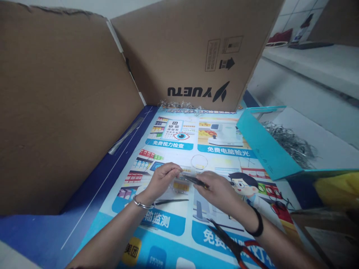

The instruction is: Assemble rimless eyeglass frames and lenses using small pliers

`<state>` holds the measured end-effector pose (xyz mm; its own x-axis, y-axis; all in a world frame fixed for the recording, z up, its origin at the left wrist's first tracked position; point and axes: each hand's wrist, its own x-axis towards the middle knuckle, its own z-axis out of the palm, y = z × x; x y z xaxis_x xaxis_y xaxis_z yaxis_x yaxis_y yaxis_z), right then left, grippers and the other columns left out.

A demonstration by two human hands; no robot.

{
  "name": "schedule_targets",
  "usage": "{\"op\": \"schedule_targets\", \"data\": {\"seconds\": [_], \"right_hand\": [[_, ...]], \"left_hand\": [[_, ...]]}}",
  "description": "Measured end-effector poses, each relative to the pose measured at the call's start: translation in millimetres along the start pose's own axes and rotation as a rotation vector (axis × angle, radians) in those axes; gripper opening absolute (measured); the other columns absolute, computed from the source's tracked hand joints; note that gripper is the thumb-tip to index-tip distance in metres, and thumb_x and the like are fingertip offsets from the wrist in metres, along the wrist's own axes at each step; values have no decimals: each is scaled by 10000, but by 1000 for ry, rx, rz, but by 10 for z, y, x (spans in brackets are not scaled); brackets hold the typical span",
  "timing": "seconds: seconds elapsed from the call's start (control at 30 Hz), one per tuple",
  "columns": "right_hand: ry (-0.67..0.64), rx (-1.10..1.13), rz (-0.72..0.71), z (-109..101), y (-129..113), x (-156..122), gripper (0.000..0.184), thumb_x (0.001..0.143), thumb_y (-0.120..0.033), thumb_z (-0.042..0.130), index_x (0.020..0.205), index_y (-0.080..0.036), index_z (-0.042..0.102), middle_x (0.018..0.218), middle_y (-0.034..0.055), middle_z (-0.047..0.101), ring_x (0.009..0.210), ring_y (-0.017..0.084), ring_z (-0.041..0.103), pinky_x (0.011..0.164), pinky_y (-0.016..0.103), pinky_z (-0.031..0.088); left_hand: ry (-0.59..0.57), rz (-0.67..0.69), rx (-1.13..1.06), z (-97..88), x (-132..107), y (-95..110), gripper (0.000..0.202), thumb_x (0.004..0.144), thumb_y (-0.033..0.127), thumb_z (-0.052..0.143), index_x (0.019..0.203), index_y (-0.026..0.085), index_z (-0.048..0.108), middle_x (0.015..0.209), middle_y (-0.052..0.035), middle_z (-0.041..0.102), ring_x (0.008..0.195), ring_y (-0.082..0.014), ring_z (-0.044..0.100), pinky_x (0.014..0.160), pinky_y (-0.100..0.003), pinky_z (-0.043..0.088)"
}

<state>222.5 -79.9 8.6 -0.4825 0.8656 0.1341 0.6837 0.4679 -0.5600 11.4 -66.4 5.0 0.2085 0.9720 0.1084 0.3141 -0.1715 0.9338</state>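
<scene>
My right hand is closed around dark, narrow-nosed pliers, with their tip pointing left. At that tip, the fingers of my left hand pinch a thin wire piece, mostly hidden by the fingertips. A faint loop of wire shows just below the two hands. Beyond them, a thin wire ring lies flat on the printed sheet. A slim dark tool rests beside my left wrist. Near my right forearm lie scissors with red and black handles, their blades apart.
Tall cardboard panels stand at the left and back. Small glittery wire bits are heaped along the back panel's foot. To the right, a teal box holds tangled silvery wires. Yellow material and another carton sit nearer.
</scene>
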Motion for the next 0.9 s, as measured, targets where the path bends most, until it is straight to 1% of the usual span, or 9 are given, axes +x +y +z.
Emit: {"op": "schedule_targets", "data": {"seconds": [0.17, 0.4, 0.53, 0.67, 0.77, 0.9], "right_hand": [[5, 62, -32, 16, 23, 4, 126, 820, -233, 544, 868, -212, 658, 789, 15, 650, 756, 155, 574, 673, 242, 410], [-20, 88, -12, -52, -12, -6, 132, 836, -260, 525, 784, -200, 631, 732, 8, 623, 710, 147, 558, 631, 237, 393], [-5, 47, -47, -60, -38, -18, 130, 826, -231, 525, 829, -198, 650, 788, 28, 644, 769, 160, 572, 678, 253, 408], [2, 4, -55, -27, -34, -16, 130, 826, -229, 526, 799, -199, 649, 792, 31, 651, 777, 164, 577, 689, 259, 415], [4, -5, -55, -16, -25, -16, 126, 826, -229, 530, 792, -195, 647, 788, 30, 651, 775, 162, 577, 686, 255, 415], [-1, 22, -66, -20, -15, -20, 151, 840, -223, 508, 851, -199, 657, 795, 28, 651, 773, 157, 576, 688, 251, 411]], "left_hand": [[-32, 3, -32, -18, -2, -21, 232, 844, 342, 505, 814, 167, 654, 692, -18, 616, 641, -122, 546, 627, -231, 425], [-47, 3, -46, -25, -2, 3, 218, 844, 323, 503, 790, 167, 645, 653, -5, 592, 621, -115, 539, 622, -229, 426], [-57, 46, 18, -18, -6, -6, 216, 851, 307, 494, 788, 171, 650, 701, -18, 624, 654, -122, 556, 640, -231, 428], [-59, 91, 57, -11, -10, -5, 206, 850, 300, 504, 783, 174, 652, 762, -33, 655, 702, -133, 577, 661, -237, 434], [-55, 127, 67, -9, -12, 2, 211, 856, 302, 502, 780, 174, 651, 761, -36, 661, 703, -137, 582, 669, -242, 436], [-55, 206, 50, -12, -12, -5, 204, 864, 292, 508, 782, 170, 650, 748, -35, 656, 696, -135, 578, 676, -246, 439]]}}
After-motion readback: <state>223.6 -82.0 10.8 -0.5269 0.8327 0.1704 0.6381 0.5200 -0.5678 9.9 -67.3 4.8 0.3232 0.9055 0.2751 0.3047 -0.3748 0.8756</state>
